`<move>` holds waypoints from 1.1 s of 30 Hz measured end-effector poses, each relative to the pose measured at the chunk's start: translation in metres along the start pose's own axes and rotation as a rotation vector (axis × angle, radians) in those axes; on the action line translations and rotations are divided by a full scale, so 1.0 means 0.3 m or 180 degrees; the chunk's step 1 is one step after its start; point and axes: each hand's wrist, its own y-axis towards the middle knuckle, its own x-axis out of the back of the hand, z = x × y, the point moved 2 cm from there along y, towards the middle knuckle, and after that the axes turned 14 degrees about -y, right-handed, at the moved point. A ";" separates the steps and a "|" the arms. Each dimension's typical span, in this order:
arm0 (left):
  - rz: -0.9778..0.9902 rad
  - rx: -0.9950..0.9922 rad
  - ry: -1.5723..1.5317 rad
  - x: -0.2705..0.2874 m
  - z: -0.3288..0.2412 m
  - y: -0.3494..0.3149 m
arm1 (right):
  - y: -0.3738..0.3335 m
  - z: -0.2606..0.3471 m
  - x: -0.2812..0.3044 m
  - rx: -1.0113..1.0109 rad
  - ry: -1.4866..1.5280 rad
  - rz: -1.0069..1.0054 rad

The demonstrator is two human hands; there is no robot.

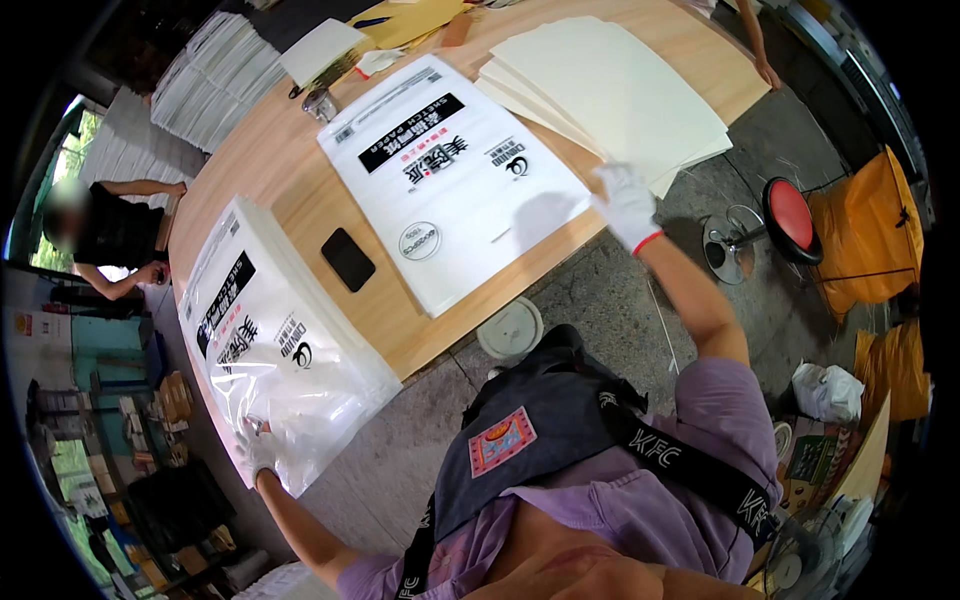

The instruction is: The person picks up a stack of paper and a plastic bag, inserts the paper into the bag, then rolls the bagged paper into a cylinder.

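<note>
My left hand (256,452), in a white glove, grips the loose clear end of a plastic bag in a pile of printed plastic bags (310,385) at the table's left edge; its fingers partly disappear into the film. My right hand (630,208), in a white glove with a red cuff, is over the table's right edge, its fingers apart and a little blurred. It is between the corner of a flat stack of white printed plastic bags (465,215) and a fanned stack of cream paper sheets (615,85). I see nothing held in it.
A black phone (348,260) lies between the two bag piles on the wooden table (300,190). Tall paper stacks (215,80) stand far left, near another person (120,230). A metal cup (320,104) sits behind. On the floor are a red stool (790,220) and a lidded bucket (510,328).
</note>
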 end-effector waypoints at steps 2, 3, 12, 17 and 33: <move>-0.0448 -0.0347 -0.0021 0.112 -0.199 -0.041 | 0.000 -0.176 -0.016 -0.0164 -0.0781 0.0187; -0.0871 -0.0821 -0.0398 0.149 -0.274 -0.056 | -0.001 -0.228 -0.035 -0.0056 -0.0733 0.0489; 0.2582 -0.2022 -0.4772 -0.092 -1.358 -0.495 | 0.103 -0.402 -0.031 0.0532 -0.0399 0.0980; 0.4402 -0.1409 -0.4705 -0.245 -1.837 -0.721 | 0.065 -0.152 0.340 0.1795 -0.0349 0.0576; 0.2579 -0.2722 -0.1410 -0.111 -1.887 -0.824 | -0.173 -0.230 0.037 -0.1521 0.4970 0.1243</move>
